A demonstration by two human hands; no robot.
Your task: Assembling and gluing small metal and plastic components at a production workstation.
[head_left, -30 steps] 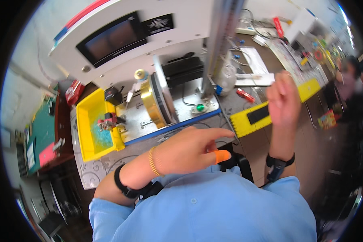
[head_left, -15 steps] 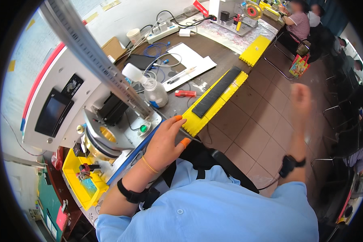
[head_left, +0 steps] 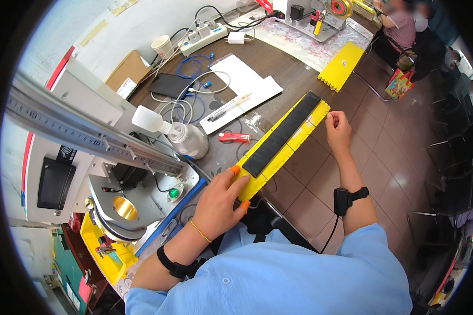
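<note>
A long yellow board (head_left: 299, 137) with a notched end juts past the table edge, and a black strip (head_left: 282, 134) lies along it. At its near end, my left hand (head_left: 220, 199) has its fingers spread, with orange covers on a fingertip and the thumb. The fingers rest against the board's end. Just off the board's far right corner is my right hand (head_left: 339, 130), closed with the fingertips pressed together. Whatever it may hold is too small to make out.
Left of me stands a machine with a ruled metal column (head_left: 97, 131) and a brass ring (head_left: 125, 208). A glass bottle (head_left: 188, 140), a red-labelled small item (head_left: 234, 137), white sheets (head_left: 242, 107) and a power strip (head_left: 204, 40) lie on the table. Another yellow board (head_left: 343, 65) sits farther off.
My right hand has come in leftward from over the floor to the board's far corner, its fingers closed. My left hand has moved onto the board's near end. The view has shifted.
</note>
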